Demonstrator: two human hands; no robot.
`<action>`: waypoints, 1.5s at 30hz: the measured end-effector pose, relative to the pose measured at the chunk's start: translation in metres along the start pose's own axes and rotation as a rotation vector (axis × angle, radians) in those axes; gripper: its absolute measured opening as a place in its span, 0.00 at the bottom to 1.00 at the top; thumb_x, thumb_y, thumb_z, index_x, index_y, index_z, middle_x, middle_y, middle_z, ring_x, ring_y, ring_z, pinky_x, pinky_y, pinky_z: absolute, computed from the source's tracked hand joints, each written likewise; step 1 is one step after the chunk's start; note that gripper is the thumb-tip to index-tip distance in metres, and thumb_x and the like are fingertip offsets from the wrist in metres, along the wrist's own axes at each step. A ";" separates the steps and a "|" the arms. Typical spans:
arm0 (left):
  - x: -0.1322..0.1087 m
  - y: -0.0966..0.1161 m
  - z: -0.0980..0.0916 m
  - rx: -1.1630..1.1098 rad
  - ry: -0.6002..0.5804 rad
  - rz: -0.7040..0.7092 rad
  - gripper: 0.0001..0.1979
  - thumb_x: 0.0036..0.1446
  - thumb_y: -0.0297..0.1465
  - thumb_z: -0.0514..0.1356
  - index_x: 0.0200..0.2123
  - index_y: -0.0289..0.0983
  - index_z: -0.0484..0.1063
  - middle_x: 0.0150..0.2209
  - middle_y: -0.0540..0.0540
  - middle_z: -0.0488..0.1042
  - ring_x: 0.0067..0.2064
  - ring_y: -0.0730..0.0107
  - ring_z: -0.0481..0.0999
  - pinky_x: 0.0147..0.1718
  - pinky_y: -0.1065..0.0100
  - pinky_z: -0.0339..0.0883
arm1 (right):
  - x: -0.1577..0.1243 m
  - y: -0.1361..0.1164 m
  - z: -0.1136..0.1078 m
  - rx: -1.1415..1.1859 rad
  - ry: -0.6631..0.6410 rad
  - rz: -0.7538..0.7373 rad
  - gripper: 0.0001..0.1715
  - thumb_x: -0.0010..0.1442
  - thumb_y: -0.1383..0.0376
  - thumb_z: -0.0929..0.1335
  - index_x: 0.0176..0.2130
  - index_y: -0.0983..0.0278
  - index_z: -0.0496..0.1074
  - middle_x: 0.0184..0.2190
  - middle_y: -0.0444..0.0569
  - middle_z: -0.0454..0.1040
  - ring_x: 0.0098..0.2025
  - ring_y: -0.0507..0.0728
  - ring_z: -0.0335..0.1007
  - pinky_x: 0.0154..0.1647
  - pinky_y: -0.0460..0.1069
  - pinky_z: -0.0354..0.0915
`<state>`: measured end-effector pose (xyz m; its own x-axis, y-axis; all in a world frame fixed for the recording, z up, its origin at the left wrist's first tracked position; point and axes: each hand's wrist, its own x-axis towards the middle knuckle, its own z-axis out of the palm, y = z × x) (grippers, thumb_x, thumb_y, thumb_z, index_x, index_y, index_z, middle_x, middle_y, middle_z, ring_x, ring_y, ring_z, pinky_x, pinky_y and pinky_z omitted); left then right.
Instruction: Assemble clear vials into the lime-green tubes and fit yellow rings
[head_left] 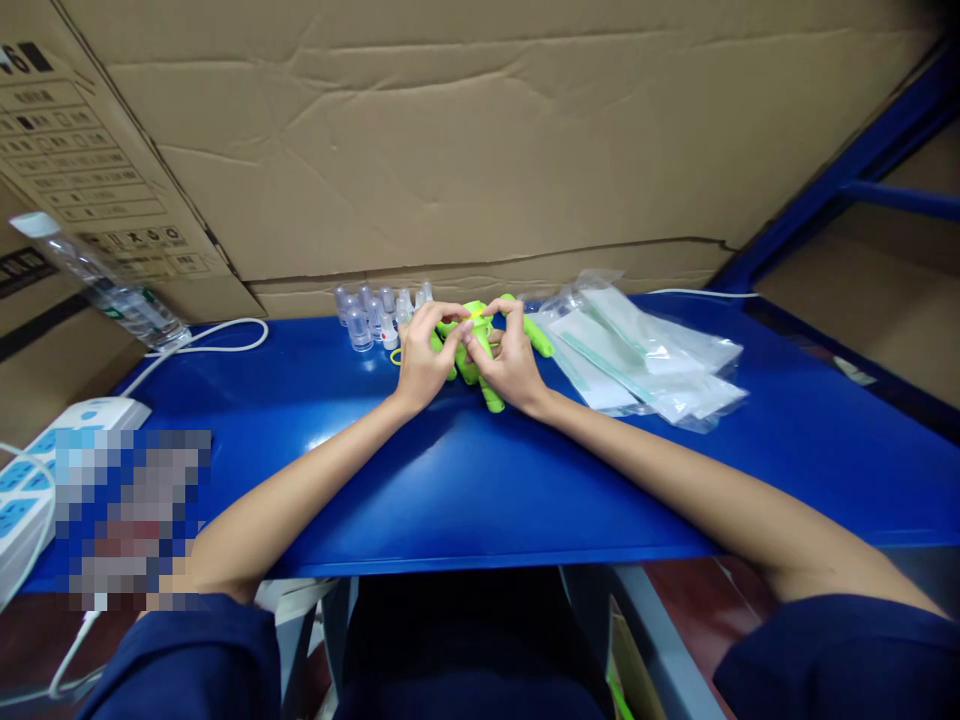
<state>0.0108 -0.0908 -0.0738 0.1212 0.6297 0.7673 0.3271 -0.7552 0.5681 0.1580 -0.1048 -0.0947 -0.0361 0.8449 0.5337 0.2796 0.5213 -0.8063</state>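
Between my two hands is a bright green plastic part [469, 368] with tube-like pieces. My left hand [427, 357] is closed at its left side, with thumb and index fingertip on its upper end. From the other side my right hand [515, 367] grips it, with the fingers partly hidden. A thin yellow ring [475, 315] shows at the top of the part, between the index fingertips. A second yellow ring [396, 356] lies on the table just left of my left hand. Another green tube [541, 340] rests beyond my right hand.
Several clear plastic containers [361, 328] stand behind my left hand. Flat clear bags [637, 350] lie on the blue table [480, 500] at right. At left are a leaning water bottle [112, 290], a power strip [97, 412] and white cables. Cardboard [465, 150] forms the back wall.
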 end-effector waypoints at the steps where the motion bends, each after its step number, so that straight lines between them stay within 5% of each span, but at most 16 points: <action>1: 0.000 0.000 0.000 0.003 -0.008 0.011 0.03 0.64 0.32 0.62 0.39 0.39 0.75 0.39 0.46 0.78 0.44 0.64 0.76 0.49 0.61 0.66 | 0.000 0.000 0.000 0.004 0.008 -0.010 0.35 0.62 0.46 0.70 0.57 0.57 0.54 0.27 0.40 0.70 0.24 0.56 0.72 0.22 0.50 0.67; 8: 0.002 -0.005 -0.002 0.050 -0.102 0.067 0.09 0.68 0.34 0.57 0.40 0.40 0.78 0.43 0.44 0.76 0.48 0.62 0.75 0.52 0.59 0.66 | -0.001 0.001 -0.004 -0.098 0.023 -0.059 0.27 0.64 0.47 0.69 0.52 0.57 0.57 0.21 0.35 0.64 0.18 0.53 0.64 0.17 0.48 0.60; 16: 0.009 -0.002 -0.009 0.110 -0.161 0.100 0.10 0.68 0.36 0.58 0.45 0.41 0.77 0.43 0.44 0.76 0.46 0.61 0.75 0.52 0.58 0.66 | 0.000 -0.001 -0.003 -0.056 0.044 -0.058 0.31 0.63 0.45 0.69 0.54 0.58 0.56 0.22 0.37 0.66 0.19 0.54 0.67 0.18 0.49 0.61; 21: 0.009 -0.008 -0.008 0.035 -0.220 0.158 0.11 0.69 0.36 0.56 0.40 0.40 0.77 0.43 0.43 0.74 0.49 0.61 0.75 0.53 0.58 0.67 | 0.001 -0.003 -0.005 0.034 0.023 0.012 0.33 0.58 0.43 0.72 0.50 0.56 0.55 0.20 0.34 0.64 0.16 0.52 0.63 0.15 0.48 0.59; 28: 0.000 -0.027 0.005 -0.244 -0.103 -0.061 0.14 0.65 0.41 0.61 0.48 0.40 0.68 0.47 0.42 0.76 0.51 0.64 0.78 0.46 0.66 0.71 | 0.010 -0.010 -0.007 0.453 -0.113 0.193 0.34 0.60 0.35 0.65 0.47 0.53 0.49 0.27 0.34 0.73 0.15 0.51 0.65 0.12 0.46 0.62; 33: -0.001 -0.023 0.003 -0.179 0.000 -0.064 0.12 0.63 0.41 0.64 0.42 0.40 0.71 0.44 0.44 0.76 0.47 0.66 0.78 0.44 0.67 0.72 | 0.001 -0.013 0.003 0.420 -0.203 0.221 0.35 0.63 0.33 0.61 0.49 0.56 0.53 0.32 0.45 0.75 0.23 0.54 0.74 0.17 0.48 0.67; 38: 0.000 -0.016 -0.001 -0.111 0.006 -0.039 0.08 0.64 0.38 0.63 0.39 0.39 0.75 0.41 0.44 0.79 0.44 0.65 0.78 0.42 0.66 0.71 | -0.004 -0.011 0.005 0.304 -0.167 0.156 0.32 0.65 0.39 0.63 0.54 0.56 0.53 0.33 0.43 0.74 0.19 0.51 0.69 0.15 0.46 0.65; 40: 0.007 -0.018 -0.006 -0.080 -0.055 -0.015 0.06 0.64 0.35 0.62 0.39 0.39 0.76 0.40 0.44 0.80 0.43 0.65 0.78 0.42 0.66 0.71 | 0.004 -0.005 -0.003 0.130 -0.075 0.102 0.31 0.67 0.42 0.63 0.57 0.58 0.55 0.36 0.46 0.75 0.25 0.54 0.74 0.22 0.49 0.72; 42: 0.019 -0.024 -0.017 -0.030 -0.125 0.016 0.05 0.62 0.31 0.62 0.40 0.39 0.77 0.40 0.44 0.81 0.41 0.67 0.79 0.42 0.66 0.71 | 0.018 0.004 -0.018 -0.114 0.044 0.049 0.30 0.67 0.48 0.64 0.60 0.61 0.58 0.44 0.54 0.77 0.41 0.60 0.79 0.41 0.57 0.77; 45: 0.041 -0.039 -0.041 0.056 -0.220 -0.018 0.07 0.59 0.30 0.62 0.41 0.38 0.77 0.37 0.45 0.81 0.34 0.69 0.77 0.38 0.67 0.71 | 0.037 0.022 -0.041 -0.441 0.080 0.086 0.35 0.62 0.57 0.65 0.64 0.68 0.60 0.59 0.65 0.71 0.62 0.70 0.69 0.64 0.66 0.64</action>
<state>-0.0355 -0.0431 -0.0528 0.3143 0.6720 0.6705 0.3814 -0.7362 0.5591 0.2018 -0.0668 -0.0821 0.0744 0.8619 0.5015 0.6606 0.3342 -0.6723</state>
